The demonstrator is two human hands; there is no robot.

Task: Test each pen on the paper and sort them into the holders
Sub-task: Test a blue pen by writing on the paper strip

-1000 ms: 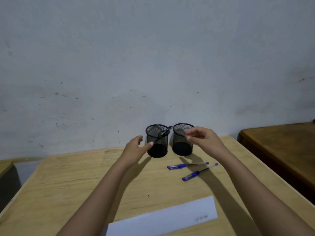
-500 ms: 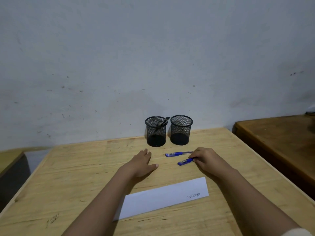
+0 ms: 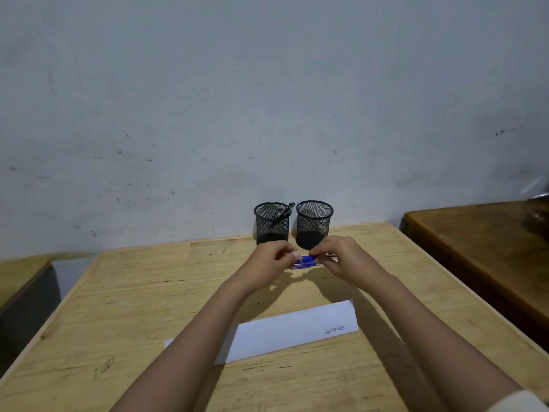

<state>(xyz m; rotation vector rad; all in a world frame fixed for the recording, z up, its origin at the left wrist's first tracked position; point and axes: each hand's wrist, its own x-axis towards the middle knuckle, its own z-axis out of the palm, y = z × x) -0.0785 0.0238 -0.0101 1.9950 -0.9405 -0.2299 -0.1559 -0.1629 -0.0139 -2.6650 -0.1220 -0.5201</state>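
Two black mesh holders stand against the wall: the left holder (image 3: pixel 271 224) has a dark pen (image 3: pixel 283 212) leaning in it, and the right holder (image 3: pixel 314 223) looks empty. In front of them my left hand (image 3: pixel 273 263) and my right hand (image 3: pixel 338 260) meet, each pinching an end of a blue-capped pen (image 3: pixel 307 259). A second blue pen (image 3: pixel 303 265) lies on the table just under it, partly hidden by my fingers. A white paper strip (image 3: pixel 282 334) with a scribble near its right end lies closer to me.
All of this sits on a light wooden table (image 3: pixel 148 307). A darker wooden table (image 3: pixel 481 233) stands to the right across a narrow gap. Another surface edge shows at far left (image 3: pixel 20 272). A grey wall is behind.
My right hand lifted one blue pen off the table, and my left hand came off the tabletop to grip its capped end. Earlier both hands were up at the holders.
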